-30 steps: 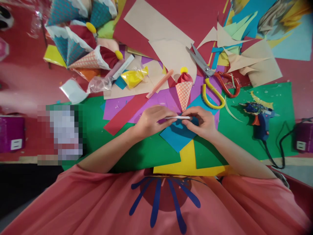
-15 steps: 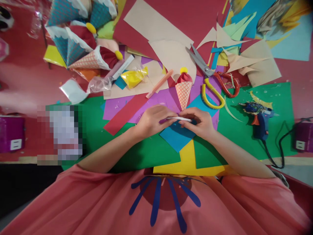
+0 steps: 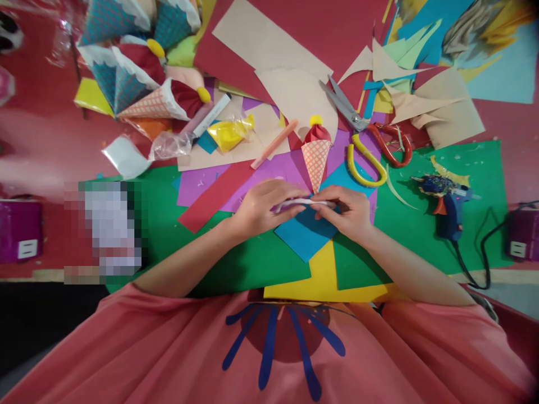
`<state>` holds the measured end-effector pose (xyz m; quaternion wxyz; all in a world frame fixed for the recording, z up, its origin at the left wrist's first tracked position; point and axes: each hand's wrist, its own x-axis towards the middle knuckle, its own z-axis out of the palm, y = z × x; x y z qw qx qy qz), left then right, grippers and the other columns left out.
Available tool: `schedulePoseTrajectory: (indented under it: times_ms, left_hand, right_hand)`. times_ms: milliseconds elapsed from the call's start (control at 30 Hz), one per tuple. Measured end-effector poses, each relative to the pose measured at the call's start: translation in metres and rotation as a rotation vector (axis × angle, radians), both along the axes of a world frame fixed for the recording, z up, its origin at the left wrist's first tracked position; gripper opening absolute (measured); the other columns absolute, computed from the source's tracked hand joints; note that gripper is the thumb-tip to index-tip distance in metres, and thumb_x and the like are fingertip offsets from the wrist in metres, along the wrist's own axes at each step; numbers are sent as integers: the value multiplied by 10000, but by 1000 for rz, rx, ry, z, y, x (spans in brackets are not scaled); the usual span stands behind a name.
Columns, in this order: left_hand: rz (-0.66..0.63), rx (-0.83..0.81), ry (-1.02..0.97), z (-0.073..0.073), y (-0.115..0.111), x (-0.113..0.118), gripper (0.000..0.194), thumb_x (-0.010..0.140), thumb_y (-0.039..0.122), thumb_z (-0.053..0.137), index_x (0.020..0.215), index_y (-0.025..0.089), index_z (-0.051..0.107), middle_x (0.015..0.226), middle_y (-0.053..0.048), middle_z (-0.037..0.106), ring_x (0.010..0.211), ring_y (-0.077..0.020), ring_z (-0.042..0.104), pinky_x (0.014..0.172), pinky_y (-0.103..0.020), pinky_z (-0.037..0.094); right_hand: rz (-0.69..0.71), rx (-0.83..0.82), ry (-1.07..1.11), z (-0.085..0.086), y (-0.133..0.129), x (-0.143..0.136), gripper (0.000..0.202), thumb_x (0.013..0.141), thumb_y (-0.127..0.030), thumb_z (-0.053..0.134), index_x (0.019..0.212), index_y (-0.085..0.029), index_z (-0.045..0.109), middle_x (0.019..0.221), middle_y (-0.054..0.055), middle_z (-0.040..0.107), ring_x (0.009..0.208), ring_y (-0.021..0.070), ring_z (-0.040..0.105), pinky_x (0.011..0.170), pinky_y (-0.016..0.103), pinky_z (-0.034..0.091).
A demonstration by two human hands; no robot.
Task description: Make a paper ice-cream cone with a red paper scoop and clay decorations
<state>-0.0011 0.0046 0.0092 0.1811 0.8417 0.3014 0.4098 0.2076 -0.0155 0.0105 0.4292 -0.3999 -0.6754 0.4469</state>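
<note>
Head view: left hand (image 3: 257,209) and right hand (image 3: 348,211) both pinched white strip (image 3: 308,201) between fingers, over blue sheet (image 3: 305,235), near checked cone (image 3: 316,160) (red-topped). Step seemed to be working strip's edge; next move probably called for light, even pinch.

Left hand (image 3: 260,209) and right hand (image 3: 350,210) nearly meet (fingers (image 3: 339,194) bent, pinching).

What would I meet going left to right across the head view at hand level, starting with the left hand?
Bare left hand → thin white strip pinched between both hands → bare right hand → blue glue gun with orange trigger → purple box with white label.
</note>
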Motion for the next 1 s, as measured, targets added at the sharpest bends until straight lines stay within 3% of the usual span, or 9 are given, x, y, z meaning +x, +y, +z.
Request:
schedulePoseTrajectory:
  times_ms: [100, 233, 333, 467, 667, 767, 867, 1000]
  left_hand:
    - [65, -51, 71, 1, 0, -1, 278, 940, 424, 593, 981, 160, 665, 774, -18, 739, 675, -94, 668, 666, -210, 513]
    - [28, 14, 26, 1, 1, -1, 198, 957, 333, 577, 873, 178, 665, 753, -5, 740, 694, -100, 679, 679, -218, 509]
    - [-2, 58, -8, 0, 1, 0, 139, 941, 307, 607, 912, 180, 657, 805, -5, 756, 736, -101, 693, 706, -218, 515]
    - [54, -2, -4, 0, 1, 0, 183, 897, 336, 672, 951, 162, 650, 783, -4, 737, 677, -89, 657, 677, -204, 511]
    - [44, 105, -18, -1, 2, -2, 86, 926, 258, 633, 899, 181, 659, 817, -7, 762, 756, -103, 701, 713, -216, 531]
    - [48, 11, -9, -1, 1, -1, 168, 935, 337, 619, 954, 177, 663, 844, -17, 761, 758, -102, 708, 704, -211, 535]
    - [61, -155, -21, -2, 1, 0, 247, 920, 401, 628, 990, 166, 651, 815, -9, 744, 700, -88, 689, 671, -190, 524]
    - [29, -124, -68, -2, 3, 1, 171, 928, 321, 621, 851, 171, 649, 754, 5, 717, 698, -90, 662, 683, -193, 509]
  right_hand:
    - [-61, -42, 15, 0, -1, 0, 177, 881, -364, 675, 887, -189, 702, 763, 14, 720, 528, 85, 647, 475, 204, 487]
    - [-1, -68, 8, 0, -1, 0, 271, 833, -408, 724, 1010, -205, 689, 863, 24, 735, 607, 94, 657, 513, 207, 517]
    - [26, -61, 10, 1, -2, 0, 188, 870, -358, 690, 967, -198, 700, 861, 25, 742, 573, 82, 662, 514, 199, 521]
    - [-60, -89, 59, 2, -3, -1, 132, 883, -328, 681, 902, -197, 686, 737, -7, 709, 551, 87, 674, 499, 186, 507]
    - [15, 18, -38, 1, 0, 0, 256, 848, -358, 716, 1070, -236, 681, 977, 36, 765, 796, 145, 734, 654, 244, 587]
    - [-18, 88, -79, 2, 1, 0, 104, 886, -290, 671, 960, -236, 721, 918, 27, 782, 795, 141, 731, 653, 236, 573]
    - [-86, 64, -62, 3, 0, 1, 88, 877, -275, 681, 942, -233, 723, 884, 17, 781, 721, 127, 716, 602, 226, 547]
    - [-83, 61, -36, 3, 0, 0, 102, 845, -252, 710, 943, -225, 712, 879, 14, 773, 721, 125, 712, 581, 215, 535]
